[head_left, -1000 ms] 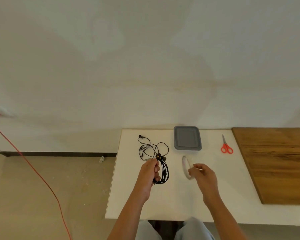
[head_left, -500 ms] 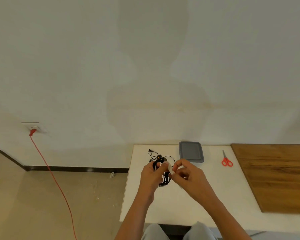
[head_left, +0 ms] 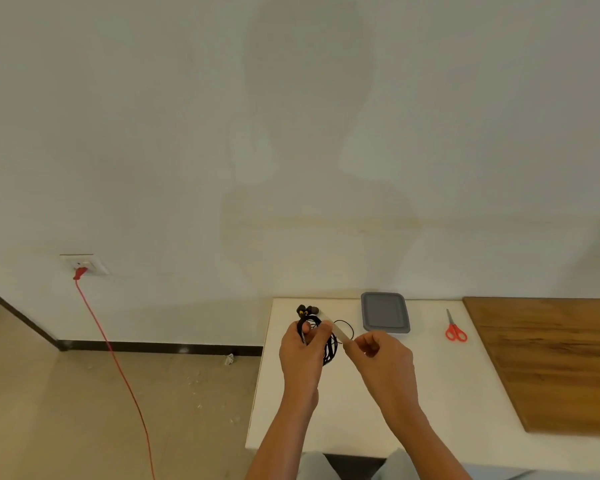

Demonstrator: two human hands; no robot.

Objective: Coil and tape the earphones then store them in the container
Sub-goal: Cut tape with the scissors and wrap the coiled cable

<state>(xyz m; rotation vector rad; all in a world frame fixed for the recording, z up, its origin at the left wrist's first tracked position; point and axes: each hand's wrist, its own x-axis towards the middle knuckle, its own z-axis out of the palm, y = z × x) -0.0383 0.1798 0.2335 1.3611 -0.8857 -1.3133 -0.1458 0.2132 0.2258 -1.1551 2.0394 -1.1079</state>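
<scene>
My left hand [head_left: 303, 355] holds a coil of black earphones [head_left: 328, 348] above the white table [head_left: 447, 393]; the earbuds stick up above my fingers. A strip of clear tape [head_left: 340, 332] runs from the coil to my right hand [head_left: 381, 362], which pinches its other end just right of the coil. The tape roll is not visible. A grey lidded container [head_left: 385, 311] sits at the back of the table, a little beyond my right hand.
Red-handled scissors [head_left: 455, 329] lie right of the container. A wooden board [head_left: 551, 362] covers the table's right side. A red cable [head_left: 118, 368] hangs from a wall socket [head_left: 84, 264] down across the floor on the left.
The earphones went from the table up into a held coil. My right hand left the tape roll, came to the coil and now draws a tape strip out to the right.
</scene>
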